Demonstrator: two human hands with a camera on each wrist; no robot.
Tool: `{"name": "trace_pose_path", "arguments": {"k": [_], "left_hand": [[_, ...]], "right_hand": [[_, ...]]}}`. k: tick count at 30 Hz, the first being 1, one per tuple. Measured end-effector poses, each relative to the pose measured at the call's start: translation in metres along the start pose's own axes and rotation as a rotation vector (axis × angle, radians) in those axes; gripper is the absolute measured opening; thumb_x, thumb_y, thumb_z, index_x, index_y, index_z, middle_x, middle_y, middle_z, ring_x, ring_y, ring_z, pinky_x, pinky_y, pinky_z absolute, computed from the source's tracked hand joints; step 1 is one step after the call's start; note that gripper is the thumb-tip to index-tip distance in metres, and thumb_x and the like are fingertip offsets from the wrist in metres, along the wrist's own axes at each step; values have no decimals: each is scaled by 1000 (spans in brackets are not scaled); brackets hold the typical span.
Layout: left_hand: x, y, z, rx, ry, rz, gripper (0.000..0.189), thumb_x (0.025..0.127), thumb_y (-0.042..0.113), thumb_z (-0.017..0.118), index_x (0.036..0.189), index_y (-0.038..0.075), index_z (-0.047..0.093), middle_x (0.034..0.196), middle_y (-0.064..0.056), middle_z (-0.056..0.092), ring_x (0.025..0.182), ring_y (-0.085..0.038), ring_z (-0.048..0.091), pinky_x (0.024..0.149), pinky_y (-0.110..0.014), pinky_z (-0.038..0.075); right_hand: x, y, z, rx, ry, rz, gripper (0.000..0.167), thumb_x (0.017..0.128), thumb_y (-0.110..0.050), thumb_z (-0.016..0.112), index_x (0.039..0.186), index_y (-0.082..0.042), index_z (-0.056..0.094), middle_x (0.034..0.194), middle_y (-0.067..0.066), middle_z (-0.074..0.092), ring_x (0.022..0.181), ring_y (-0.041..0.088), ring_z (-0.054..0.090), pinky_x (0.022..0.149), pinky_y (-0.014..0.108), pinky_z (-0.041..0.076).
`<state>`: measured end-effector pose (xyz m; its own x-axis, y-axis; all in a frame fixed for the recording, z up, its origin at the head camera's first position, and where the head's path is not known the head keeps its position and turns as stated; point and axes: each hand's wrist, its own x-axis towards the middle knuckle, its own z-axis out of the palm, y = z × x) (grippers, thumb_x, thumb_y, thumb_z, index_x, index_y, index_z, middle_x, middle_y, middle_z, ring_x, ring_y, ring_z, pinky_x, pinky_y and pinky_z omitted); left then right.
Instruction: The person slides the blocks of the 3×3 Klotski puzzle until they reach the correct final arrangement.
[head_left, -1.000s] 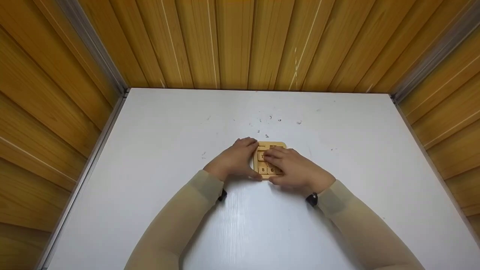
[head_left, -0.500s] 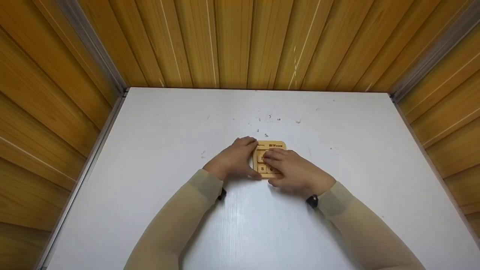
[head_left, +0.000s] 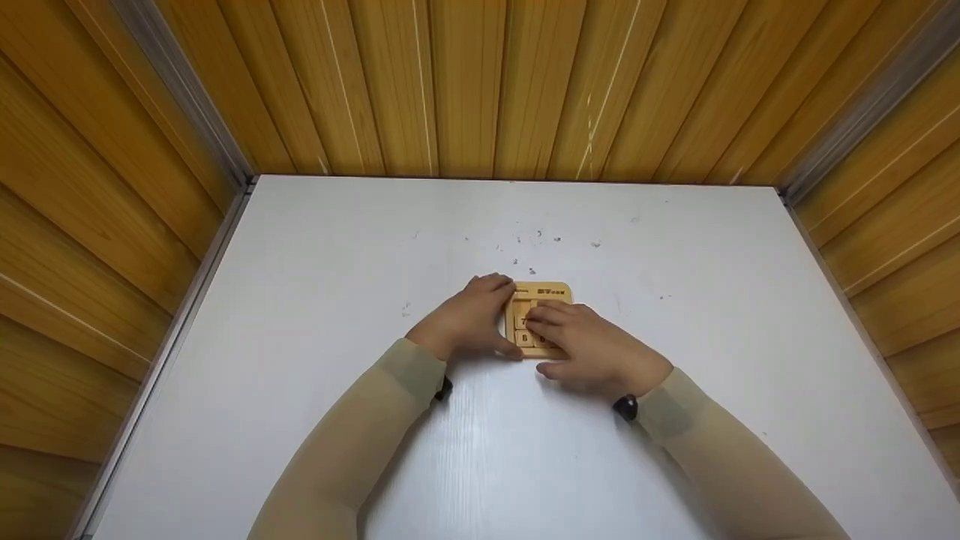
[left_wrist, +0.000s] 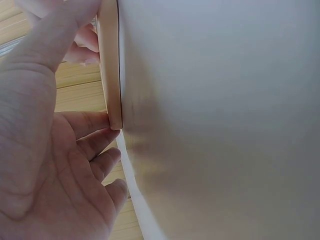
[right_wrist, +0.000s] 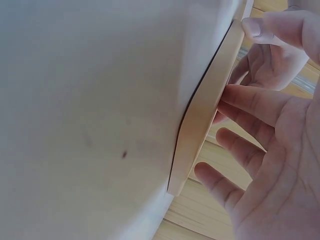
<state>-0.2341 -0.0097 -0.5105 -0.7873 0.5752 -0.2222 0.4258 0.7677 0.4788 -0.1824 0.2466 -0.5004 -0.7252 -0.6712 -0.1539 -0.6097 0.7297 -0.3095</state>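
Note:
A wooden number slide puzzle [head_left: 541, 286] lies flat on the white table, with tiles marked 7 [head_left: 522, 322] and 8 [head_left: 524, 338] showing on its left side. My left hand [head_left: 469, 315] holds the puzzle's left side, thumb at the near corner and fingers at the far one. In the left wrist view its fingertips meet the end of the wooden frame [left_wrist: 111, 65]. My right hand [head_left: 592, 337] lies over the right half, its fingertips on the tiles beside the 7. That hand hides most of the right-hand tiles. An open slot shows above the 7.
The white table [head_left: 337, 247] has small dark scuff marks beyond the puzzle. Wood-plank walls [head_left: 465, 90] enclose its back and sides, with grey metal posts [head_left: 187, 90] at the corners.
The 7 tile has slid toward the near side, up to the 8, and the slot above it has grown. My right fingers moved slightly with it; the left hand stays put.

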Motion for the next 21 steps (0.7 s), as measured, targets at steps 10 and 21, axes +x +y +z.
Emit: {"name": "trace_pose_path", "arguments": {"k": [10, 21], "left_hand": [[0, -1, 0, -22, -5, -22, 125, 85, 57, 98, 179, 10, 31, 189, -6, 29, 179, -32, 20, 148, -44, 20], [0, 0, 2, -16, 4, -24, 124, 84, 55, 99, 179, 10, 32, 189, -3, 29, 179, -28, 19, 148, -41, 21]], "right_hand": [[-1, -1, 1, 6, -16, 15, 78, 104, -47, 69, 169, -6, 53, 181, 10, 46, 174, 37, 33, 143, 61, 30], [1, 13, -2, 106, 19, -24, 73, 105, -44, 73, 165, -7, 58, 175, 8, 53, 171, 36, 39, 142, 63, 30]]}}
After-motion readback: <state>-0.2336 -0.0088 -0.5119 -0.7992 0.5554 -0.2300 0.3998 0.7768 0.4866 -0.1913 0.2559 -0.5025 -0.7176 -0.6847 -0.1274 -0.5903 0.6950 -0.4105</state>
